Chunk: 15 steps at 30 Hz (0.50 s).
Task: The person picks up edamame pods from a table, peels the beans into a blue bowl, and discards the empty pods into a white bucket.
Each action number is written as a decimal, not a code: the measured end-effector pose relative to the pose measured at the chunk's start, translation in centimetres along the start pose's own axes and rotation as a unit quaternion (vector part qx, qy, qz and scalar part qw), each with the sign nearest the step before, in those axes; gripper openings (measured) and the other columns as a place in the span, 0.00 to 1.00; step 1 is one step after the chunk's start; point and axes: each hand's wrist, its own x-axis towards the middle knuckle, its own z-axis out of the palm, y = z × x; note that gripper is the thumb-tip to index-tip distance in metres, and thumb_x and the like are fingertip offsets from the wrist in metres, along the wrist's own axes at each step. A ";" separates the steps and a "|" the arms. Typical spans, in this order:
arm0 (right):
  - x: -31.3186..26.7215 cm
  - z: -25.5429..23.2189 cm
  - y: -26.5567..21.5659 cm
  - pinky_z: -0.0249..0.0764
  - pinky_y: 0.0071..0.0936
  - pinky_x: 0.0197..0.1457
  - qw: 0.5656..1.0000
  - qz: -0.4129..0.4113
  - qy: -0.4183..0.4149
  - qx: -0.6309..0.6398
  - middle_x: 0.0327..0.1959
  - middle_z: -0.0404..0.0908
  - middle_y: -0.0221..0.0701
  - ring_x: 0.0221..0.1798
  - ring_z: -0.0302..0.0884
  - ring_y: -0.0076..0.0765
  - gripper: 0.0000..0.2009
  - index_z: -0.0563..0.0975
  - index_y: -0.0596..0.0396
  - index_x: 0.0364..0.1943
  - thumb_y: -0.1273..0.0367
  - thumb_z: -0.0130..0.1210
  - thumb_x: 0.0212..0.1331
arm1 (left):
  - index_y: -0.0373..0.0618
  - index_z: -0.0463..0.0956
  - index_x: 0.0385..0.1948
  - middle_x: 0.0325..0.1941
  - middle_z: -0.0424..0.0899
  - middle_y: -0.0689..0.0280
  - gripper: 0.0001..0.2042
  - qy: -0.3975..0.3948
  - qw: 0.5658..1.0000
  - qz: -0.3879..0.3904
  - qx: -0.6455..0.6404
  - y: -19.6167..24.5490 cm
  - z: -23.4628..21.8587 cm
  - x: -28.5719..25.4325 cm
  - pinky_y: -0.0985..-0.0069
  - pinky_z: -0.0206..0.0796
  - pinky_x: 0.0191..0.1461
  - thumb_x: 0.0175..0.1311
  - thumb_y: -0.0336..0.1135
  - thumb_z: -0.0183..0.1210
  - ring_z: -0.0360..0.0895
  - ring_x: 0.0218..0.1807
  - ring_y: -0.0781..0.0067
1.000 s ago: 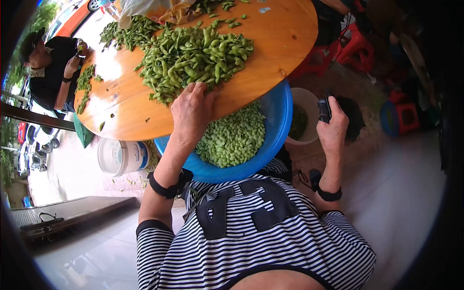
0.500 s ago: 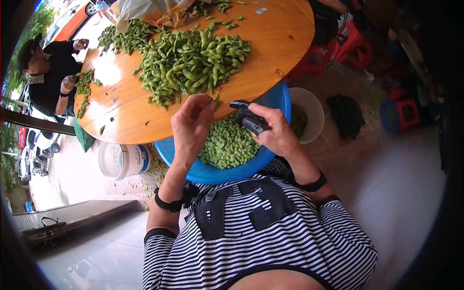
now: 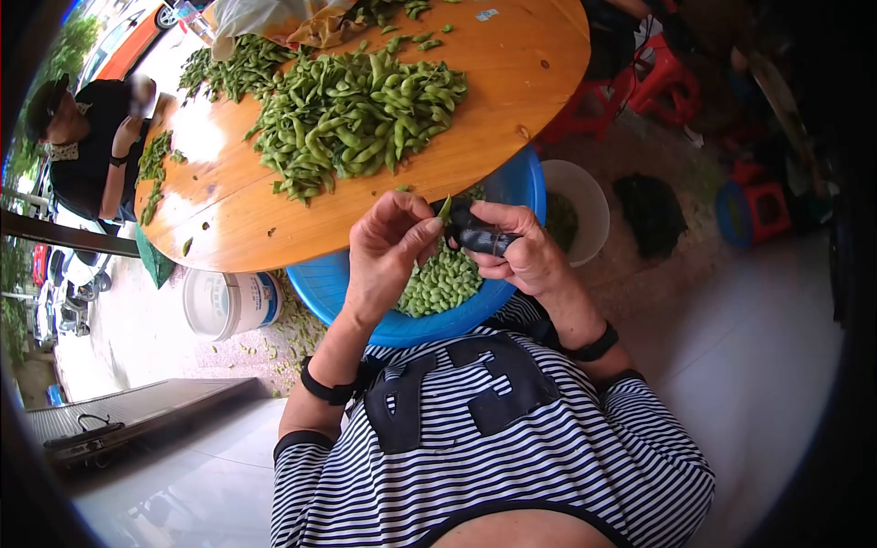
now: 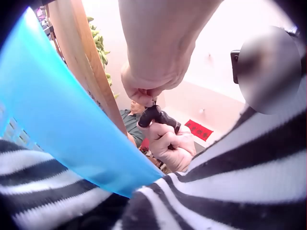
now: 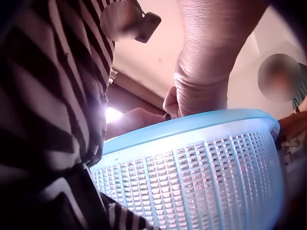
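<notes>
Over the blue basket [image 3: 320,290], the left hand [image 3: 388,251] pinches a green pod [image 3: 446,209] between thumb and finger. Facing it, the right hand [image 3: 534,260] has its fingers curled, with black coverings [image 3: 480,236] on its thumb and finger, close against the pod. Shelled green beans [image 3: 438,285] lie in the basket below both hands. In the left wrist view, the black coverings [image 4: 156,116] meet the left fingertips. The basket wall [image 5: 192,177] hides most of the work in the right wrist view. A large pile of pods [image 3: 356,114] lies on the wooden table [image 3: 512,78].
A white bucket [image 3: 228,301] stands left of the basket, and another pale bucket [image 3: 594,215] stands at its right. Red stools [image 3: 662,87] are at the upper right. Across the table at the left sits a person in black [image 3: 100,146]. A plastic bag [image 3: 265,20] lies on the table.
The left hand went from the pile to above the basket with a pod. The right hand came in from the right to meet it. The seated person's hands moved up.
</notes>
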 end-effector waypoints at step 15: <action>-1.9 1.4 -1.9 0.69 0.39 0.36 0.761 -0.167 0.056 -0.624 0.33 0.71 0.41 0.36 0.74 0.51 0.17 0.73 0.64 0.41 0.84 0.53 0.42 | 0.38 0.67 0.54 0.24 0.71 0.71 0.18 -0.052 0.992 -0.095 0.068 -0.1 -0.1 -2.0 0.87 0.61 0.29 0.61 0.21 0.55 0.66 0.23 0.86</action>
